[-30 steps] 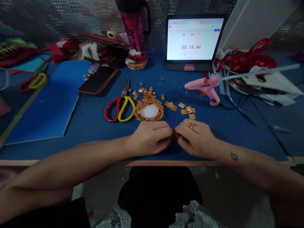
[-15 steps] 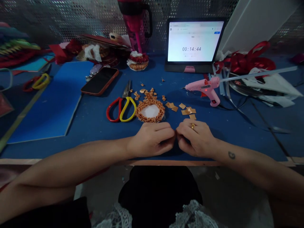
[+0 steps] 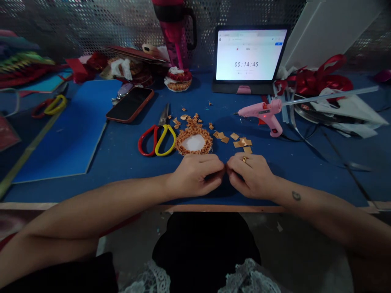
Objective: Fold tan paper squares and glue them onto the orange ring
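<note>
the left hand (image 3: 197,175) and right hand (image 3: 251,176) curl inward, any grip hidden; brown squares (image 3: 243,142) lie just beyond, presumably for easy reach.

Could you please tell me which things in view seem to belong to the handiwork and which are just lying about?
Likely part of it:
- round ruffled piece
- gold squares
- crumpled bits
- nearer scissors
- pink glue gun

Probably just lying about:
- phone
- pink tumbler
- tablet

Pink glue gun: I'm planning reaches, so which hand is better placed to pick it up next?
Probably the right hand: it is nearer the glue gun and its handle. The left hand lies farther away. Whether either holds anything is hidden.
</note>
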Action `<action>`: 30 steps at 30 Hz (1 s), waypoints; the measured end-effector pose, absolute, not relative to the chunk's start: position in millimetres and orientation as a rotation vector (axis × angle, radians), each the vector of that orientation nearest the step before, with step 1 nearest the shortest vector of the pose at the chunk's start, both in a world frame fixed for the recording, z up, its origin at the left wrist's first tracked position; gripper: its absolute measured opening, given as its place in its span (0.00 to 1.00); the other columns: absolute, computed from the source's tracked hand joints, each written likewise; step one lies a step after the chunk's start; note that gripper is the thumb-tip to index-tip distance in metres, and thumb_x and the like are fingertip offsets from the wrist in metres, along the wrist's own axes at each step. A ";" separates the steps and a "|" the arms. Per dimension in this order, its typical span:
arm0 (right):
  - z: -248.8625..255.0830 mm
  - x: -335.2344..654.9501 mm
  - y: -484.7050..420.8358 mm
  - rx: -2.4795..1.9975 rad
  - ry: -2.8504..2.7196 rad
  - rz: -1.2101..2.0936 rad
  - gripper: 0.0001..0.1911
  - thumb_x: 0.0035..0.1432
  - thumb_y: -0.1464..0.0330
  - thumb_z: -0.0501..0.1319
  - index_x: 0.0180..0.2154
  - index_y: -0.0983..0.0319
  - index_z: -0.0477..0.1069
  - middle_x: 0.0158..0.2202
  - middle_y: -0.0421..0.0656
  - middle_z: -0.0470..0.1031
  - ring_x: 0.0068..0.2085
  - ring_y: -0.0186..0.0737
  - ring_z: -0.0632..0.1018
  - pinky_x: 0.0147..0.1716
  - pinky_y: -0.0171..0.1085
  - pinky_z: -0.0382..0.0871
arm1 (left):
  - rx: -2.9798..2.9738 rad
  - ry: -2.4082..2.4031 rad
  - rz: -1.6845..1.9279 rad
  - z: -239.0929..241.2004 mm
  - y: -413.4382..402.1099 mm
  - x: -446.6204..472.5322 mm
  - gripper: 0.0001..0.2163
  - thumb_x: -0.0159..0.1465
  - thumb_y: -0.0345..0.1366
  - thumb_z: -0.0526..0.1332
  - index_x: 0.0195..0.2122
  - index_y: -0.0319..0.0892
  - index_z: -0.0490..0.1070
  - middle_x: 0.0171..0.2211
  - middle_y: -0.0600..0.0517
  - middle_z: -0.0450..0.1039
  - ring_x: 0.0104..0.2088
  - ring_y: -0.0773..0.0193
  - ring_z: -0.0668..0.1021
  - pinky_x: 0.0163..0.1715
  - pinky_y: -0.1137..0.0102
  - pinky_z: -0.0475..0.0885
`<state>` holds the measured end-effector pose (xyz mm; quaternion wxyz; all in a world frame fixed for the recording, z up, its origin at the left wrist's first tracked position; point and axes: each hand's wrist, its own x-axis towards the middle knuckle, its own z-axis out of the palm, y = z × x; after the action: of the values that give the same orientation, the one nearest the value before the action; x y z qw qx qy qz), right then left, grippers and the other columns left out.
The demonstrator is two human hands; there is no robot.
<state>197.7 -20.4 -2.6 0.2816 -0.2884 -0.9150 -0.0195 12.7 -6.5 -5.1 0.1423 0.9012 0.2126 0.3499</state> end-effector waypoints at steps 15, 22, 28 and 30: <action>-2.2 194.0 -22.4 -0.713 -2.485 -0.211 0.07 0.50 0.74 0.48 0.25 0.64 0.63 0.21 0.41 0.66 0.25 0.34 0.66 0.24 0.33 0.59 | 2.740 0.647 1.074 -5.1 -13.0 10.6 0.09 0.57 0.27 0.52 0.20 0.39 0.63 0.20 0.55 0.66 0.20 0.73 0.67 0.18 0.78 0.59; 1.3 184.3 -6.7 -0.587 -2.425 -0.304 0.06 0.49 0.72 0.50 0.25 0.63 0.63 0.20 0.39 0.66 0.25 0.33 0.66 0.23 0.33 0.59 | 2.699 0.667 1.225 -5.4 -9.9 4.4 0.08 0.56 0.28 0.54 0.21 0.39 0.63 0.19 0.55 0.65 0.20 0.74 0.65 0.18 0.79 0.60; -3.8 186.5 -4.2 -0.595 -2.430 -0.262 0.04 0.48 0.73 0.51 0.24 0.62 0.63 0.20 0.39 0.66 0.25 0.33 0.67 0.23 0.32 0.59 | 2.716 0.664 1.150 -5.9 -7.3 4.9 0.09 0.57 0.29 0.52 0.20 0.39 0.63 0.19 0.55 0.64 0.19 0.74 0.65 0.18 0.79 0.59; -4.4 190.5 -3.5 -0.623 -2.462 -0.224 0.03 0.48 0.73 0.51 0.25 0.63 0.62 0.21 0.39 0.66 0.25 0.32 0.67 0.23 0.32 0.59 | 2.713 0.672 1.099 -6.2 -4.6 5.1 0.08 0.56 0.28 0.53 0.21 0.39 0.63 0.19 0.55 0.65 0.20 0.74 0.66 0.19 0.79 0.60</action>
<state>190.5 -3.5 -4.4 0.2920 -0.2337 -0.9236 -0.0840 5.1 -4.6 -6.2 0.0691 0.9012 0.2234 0.3649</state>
